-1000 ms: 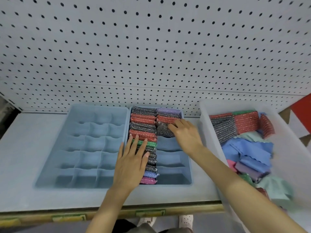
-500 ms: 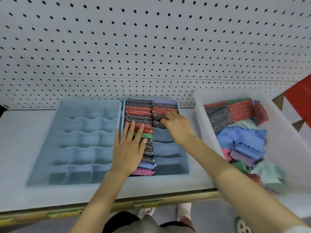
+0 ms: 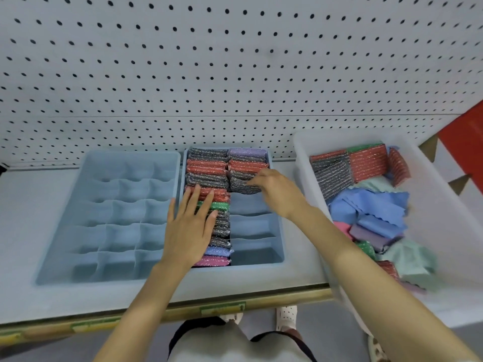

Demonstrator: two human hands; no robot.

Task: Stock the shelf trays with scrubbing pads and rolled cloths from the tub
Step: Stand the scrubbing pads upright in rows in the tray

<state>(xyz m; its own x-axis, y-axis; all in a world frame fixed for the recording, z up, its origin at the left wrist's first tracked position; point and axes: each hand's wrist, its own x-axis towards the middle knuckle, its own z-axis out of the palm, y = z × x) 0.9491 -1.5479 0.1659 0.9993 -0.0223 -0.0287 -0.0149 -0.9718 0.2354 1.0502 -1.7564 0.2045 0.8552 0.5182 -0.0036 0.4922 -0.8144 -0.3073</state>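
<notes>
Pads fill the left column of the middle tray, where the left hand lies flat, fingers spread. The right hand curls its fingertips onto a grey pad far in the right column; whether it pinches or presses, I cannot tell. The tub with cloths stands right.

A white pegboard is seen behind the grip, and a red panel well to its right. Nearer, what may be price labels are fixed along the shelf edge.
</notes>
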